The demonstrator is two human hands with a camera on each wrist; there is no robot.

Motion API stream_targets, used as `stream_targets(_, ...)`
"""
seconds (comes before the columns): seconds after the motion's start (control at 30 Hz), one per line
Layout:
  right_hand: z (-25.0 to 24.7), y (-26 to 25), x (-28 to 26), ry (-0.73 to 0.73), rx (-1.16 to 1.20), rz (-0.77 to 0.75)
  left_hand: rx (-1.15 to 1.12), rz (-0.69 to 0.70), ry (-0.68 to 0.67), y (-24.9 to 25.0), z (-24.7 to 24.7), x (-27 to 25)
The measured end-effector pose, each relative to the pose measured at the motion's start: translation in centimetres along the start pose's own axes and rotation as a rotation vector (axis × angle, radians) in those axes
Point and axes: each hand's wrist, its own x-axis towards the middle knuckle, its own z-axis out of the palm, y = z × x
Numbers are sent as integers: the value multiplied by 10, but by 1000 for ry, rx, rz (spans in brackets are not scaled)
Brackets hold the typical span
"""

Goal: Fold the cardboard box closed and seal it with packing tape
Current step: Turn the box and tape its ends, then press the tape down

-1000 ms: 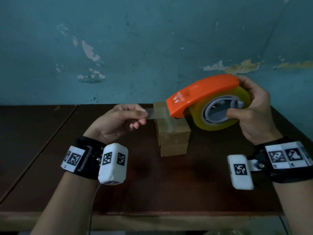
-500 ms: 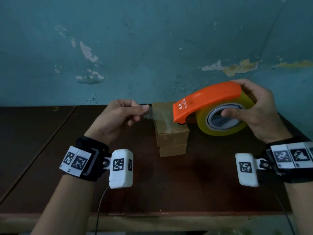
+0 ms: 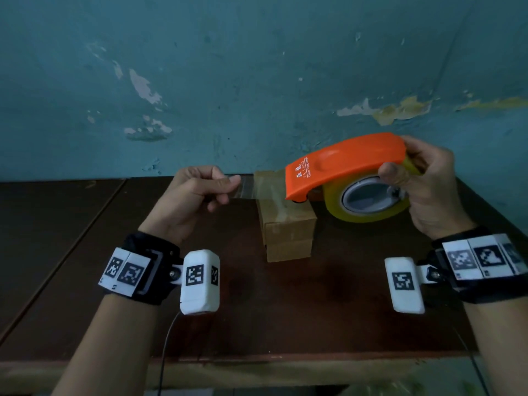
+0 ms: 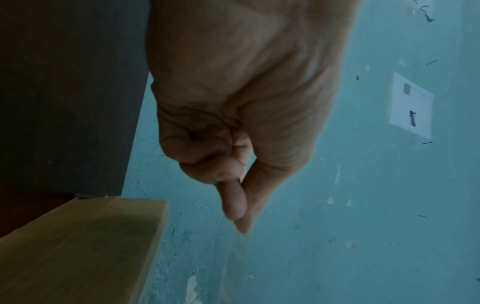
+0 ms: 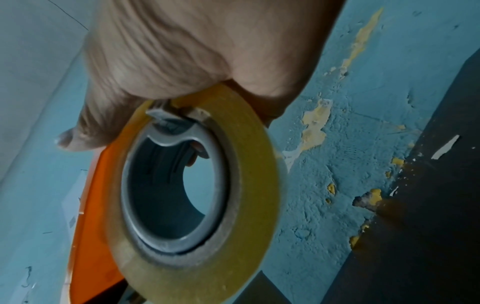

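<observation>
Small cardboard box (image 3: 287, 224) is sitting on the dark bench (image 3: 285, 310), flaps folded shut, long axis running front-to-back, far end near the blue wall (image 3: 257, 67). Tape dispenser (image 3: 343, 164) w/ orange cover is being held by the right hand (image 3: 428, 190) just above and to the right of the box, nose pointing left over the box top, fingers wrapped round the back of the cover and the yellowish tape roll (image 3: 368, 207), thumb on the near side. So right grip is being kept clenched on the dispenser.

Clear tape strip (image 3: 248, 190) is being stretched roughly level, left-right, across the box's long axis, from the nose over to the left hand (image 3: 194, 195). Left grip is pinching the free end betw thumb and forefinger, other fingers curled in; the left wrist view is showing the pinch (image 4: 239, 205) beside the box corner (image 4: 103, 246).

Whether the strip is touching the box top can't be told. Bare bench is being left on both sides and in front of the box, front edge well apart from it.
</observation>
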Motion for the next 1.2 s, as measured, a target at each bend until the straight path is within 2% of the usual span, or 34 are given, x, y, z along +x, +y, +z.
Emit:
stream_targets(0.3,-1,0,1,62,68,2,10,13,-9,-1,5,-1)
stream_targets(0.4,-5,-1,2,93,49,-41,-7,29,46,0,-2,2)
stream_targets(1.2,-24,9,3,-114,42,52,-9,35,134,-7,-19,1)
